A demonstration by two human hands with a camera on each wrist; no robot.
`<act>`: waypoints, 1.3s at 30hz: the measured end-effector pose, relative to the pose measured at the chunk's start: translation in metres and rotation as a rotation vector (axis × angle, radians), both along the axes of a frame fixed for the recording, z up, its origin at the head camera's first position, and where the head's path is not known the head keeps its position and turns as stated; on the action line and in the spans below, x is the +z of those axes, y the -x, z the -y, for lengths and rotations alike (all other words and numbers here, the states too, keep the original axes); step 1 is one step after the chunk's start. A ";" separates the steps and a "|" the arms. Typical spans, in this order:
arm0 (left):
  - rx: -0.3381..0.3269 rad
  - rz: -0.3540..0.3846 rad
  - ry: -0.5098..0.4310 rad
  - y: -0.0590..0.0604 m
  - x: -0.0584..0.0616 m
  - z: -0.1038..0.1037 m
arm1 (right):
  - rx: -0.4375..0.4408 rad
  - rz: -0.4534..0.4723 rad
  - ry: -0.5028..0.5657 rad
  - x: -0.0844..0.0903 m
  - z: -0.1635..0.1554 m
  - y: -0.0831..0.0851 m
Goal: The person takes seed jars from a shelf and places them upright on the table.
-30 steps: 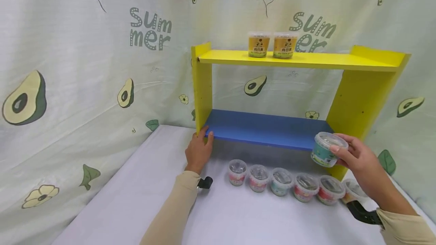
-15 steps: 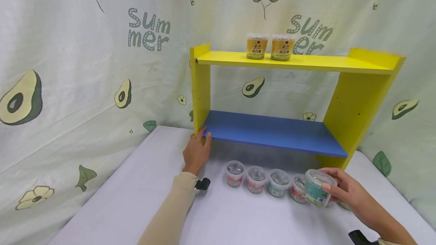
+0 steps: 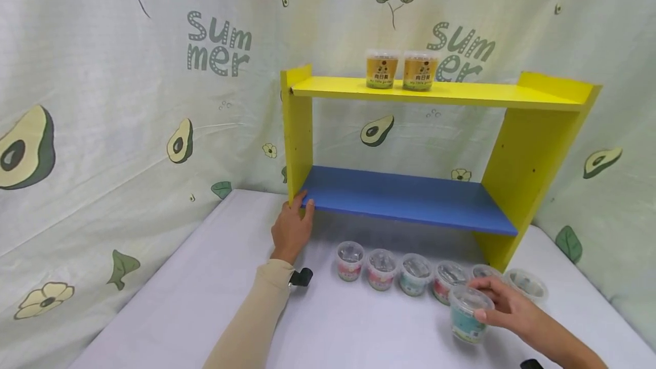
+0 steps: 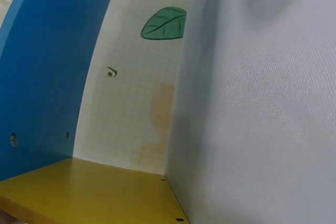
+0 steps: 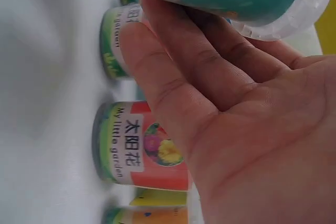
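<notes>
Teal cup (image 3: 465,319) in the right hand (image 3: 512,311), with thumb and fingers clamped on it, in front of the row of cups (image 3: 414,282) on the white table (image 3: 359,332); cannot tell whether touching down. On the lower left corner of the shelf (image 3: 405,198), left hand (image 3: 291,232) with thumb and forefinger apart; of the other fingers, cannot tell more.
</notes>
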State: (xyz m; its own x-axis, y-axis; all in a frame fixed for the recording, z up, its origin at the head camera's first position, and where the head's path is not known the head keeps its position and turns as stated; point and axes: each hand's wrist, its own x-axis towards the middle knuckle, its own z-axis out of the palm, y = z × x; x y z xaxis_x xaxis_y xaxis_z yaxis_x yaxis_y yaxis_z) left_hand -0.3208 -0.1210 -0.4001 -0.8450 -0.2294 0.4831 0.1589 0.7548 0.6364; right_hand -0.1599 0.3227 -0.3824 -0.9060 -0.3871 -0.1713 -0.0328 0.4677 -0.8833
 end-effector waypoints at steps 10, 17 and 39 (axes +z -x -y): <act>0.001 0.008 0.004 -0.001 0.000 -0.001 | 0.018 -0.028 0.005 -0.010 0.004 0.003; 0.005 0.008 0.009 -0.002 0.001 -0.001 | 0.002 -0.045 0.000 -0.017 0.006 0.003; 0.004 0.000 0.011 0.001 0.000 0.000 | -0.013 -0.128 -0.026 -0.021 0.008 0.003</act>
State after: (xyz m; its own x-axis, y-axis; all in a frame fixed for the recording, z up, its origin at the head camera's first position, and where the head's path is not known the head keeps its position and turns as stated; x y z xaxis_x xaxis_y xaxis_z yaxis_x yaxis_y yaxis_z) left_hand -0.3216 -0.1209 -0.4005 -0.8442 -0.2272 0.4856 0.1560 0.7625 0.6280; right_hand -0.1627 0.3151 -0.4036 -0.9258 -0.3726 -0.0637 -0.1386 0.4913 -0.8599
